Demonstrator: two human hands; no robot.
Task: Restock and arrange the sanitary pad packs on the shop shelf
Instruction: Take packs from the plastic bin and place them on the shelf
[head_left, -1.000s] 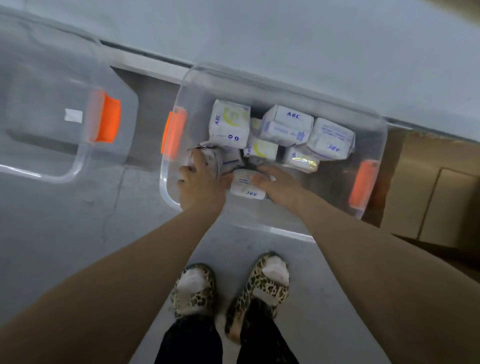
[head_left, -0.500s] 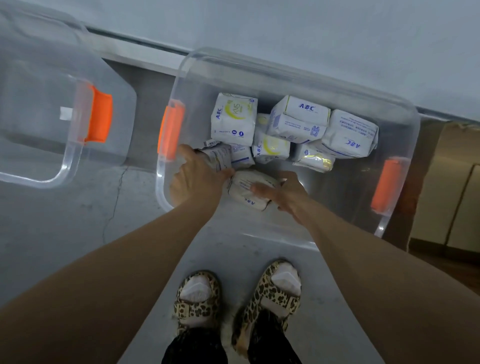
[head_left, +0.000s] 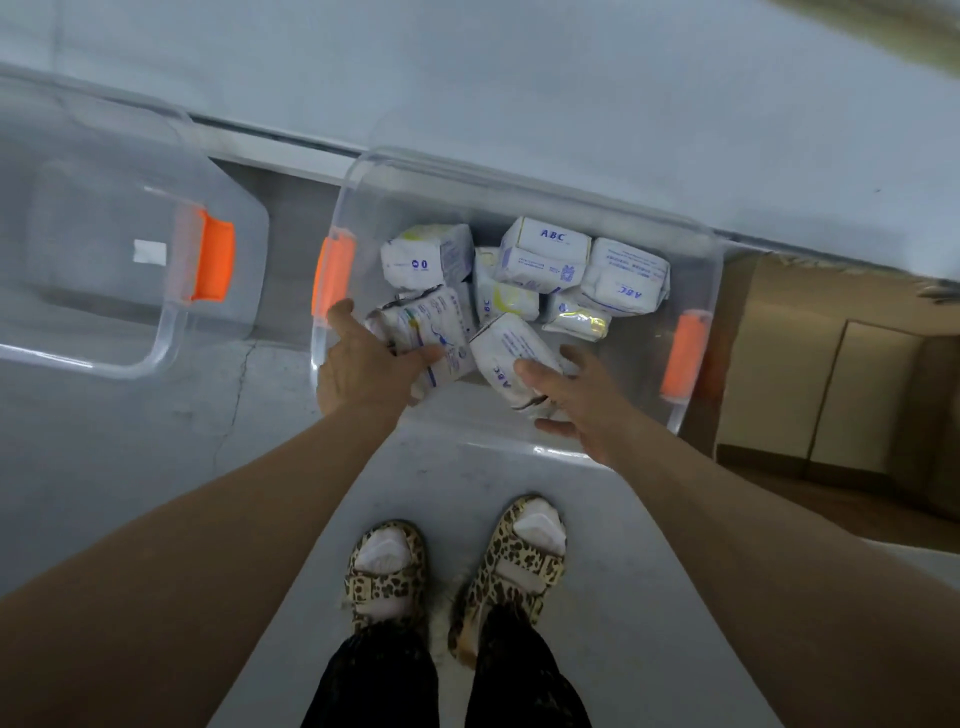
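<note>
A clear plastic bin (head_left: 519, 179) with orange handles stands on the floor in front of me and holds several white sanitary pad packs. My left hand (head_left: 358, 366) is at the bin's near left corner and grips a white pack with blue print (head_left: 434, 330), thumb across its lower edge. My right hand (head_left: 582, 410) grips another white pack marked ABC (head_left: 501, 353), thumb on top and fingers wrapped round its right end. Both held packs are tilted. The other packs (head_left: 550, 254) lie loose at the back of the bin.
A second clear bin (head_left: 124, 364) with an orange handle (head_left: 213, 262) sits on the grey floor to the left. Brown cardboard boxes (head_left: 831, 374) stand to the right. My feet in leopard-print sandals (head_left: 452, 566) are just behind the bin. A pale wall runs behind the bins.
Both hands have closed round their packs and raised them off the bin's near side, the packs tilting up. The view has shifted slightly.
</note>
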